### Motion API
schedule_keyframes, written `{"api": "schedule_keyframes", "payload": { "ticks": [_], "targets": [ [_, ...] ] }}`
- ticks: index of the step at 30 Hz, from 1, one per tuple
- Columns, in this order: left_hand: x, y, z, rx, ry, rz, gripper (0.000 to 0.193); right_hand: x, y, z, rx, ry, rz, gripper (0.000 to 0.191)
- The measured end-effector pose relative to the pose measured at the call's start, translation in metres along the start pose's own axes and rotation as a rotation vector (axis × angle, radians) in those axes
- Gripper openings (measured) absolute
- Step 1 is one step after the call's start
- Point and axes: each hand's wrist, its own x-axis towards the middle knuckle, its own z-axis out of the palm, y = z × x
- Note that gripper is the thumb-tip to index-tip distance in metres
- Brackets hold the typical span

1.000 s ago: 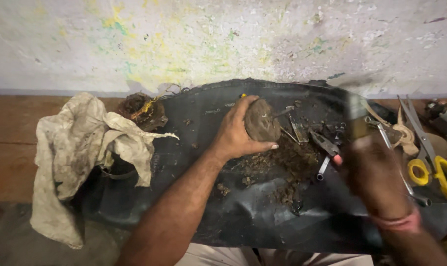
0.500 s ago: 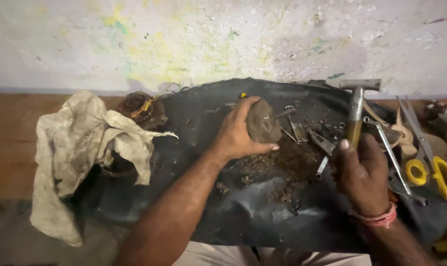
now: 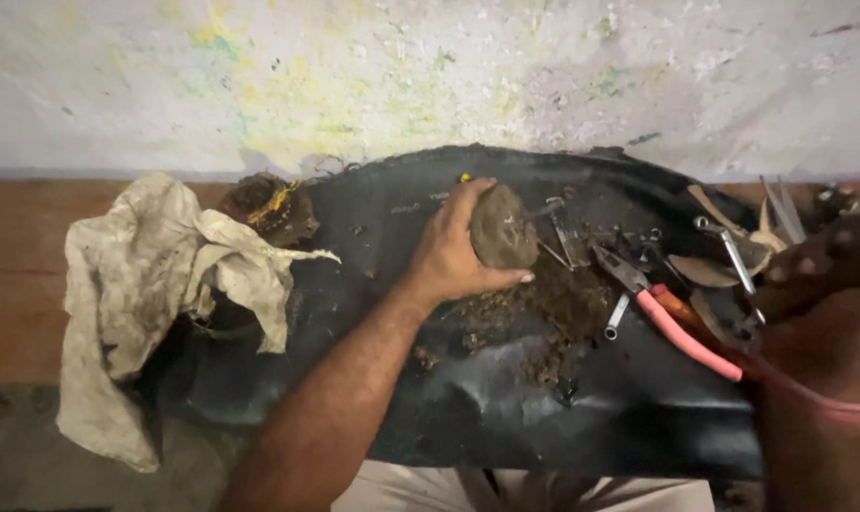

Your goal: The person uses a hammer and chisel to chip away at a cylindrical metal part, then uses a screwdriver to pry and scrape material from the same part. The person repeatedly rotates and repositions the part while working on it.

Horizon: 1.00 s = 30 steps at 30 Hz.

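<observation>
Right hand (image 3: 828, 261) has swung aside, blurred, hammer gone from view; its grip I cannot tell. Left hand (image 3: 454, 251) fingers clench the round lump (image 3: 503, 228) on the black sheet (image 3: 506, 408); a missed blow could hit those fingers

Rag (image 3: 155, 294) left, tools (image 3: 677, 284) seemingly right.

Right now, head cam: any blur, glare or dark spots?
Head view: the right hand at the frame edge is smeared by motion blur and dim; the left hand and the round dirty lump it grips are sharp. Light is soft and dull, no glare. The black sheet swallows detail; the wall is brightest.
</observation>
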Motion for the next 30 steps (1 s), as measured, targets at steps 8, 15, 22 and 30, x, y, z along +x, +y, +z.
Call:
{"api": "schedule_keyframes", "payload": {
  "ticks": [8,15,22,30],
  "targets": [
    [0.0,0.009,-0.003,-0.03,-0.02,-0.015,0.116,-0.02,0.068,-0.027,-1.372,-0.35,-0.505,0.023],
    [0.001,-0.003,0.0,-0.005,-0.004,-0.005,0.119,0.004,-0.001,-0.027,-0.088,-0.032,0.094,0.018],
    [-0.003,0.004,0.002,-0.027,-0.016,-0.041,0.12,-0.027,0.061,-0.009,-0.816,-0.567,-0.115,0.021],
    [-0.003,0.003,-0.009,0.032,0.013,0.072,0.116,0.001,0.026,-0.02,-0.27,-0.059,0.069,0.024]
  ]
}}
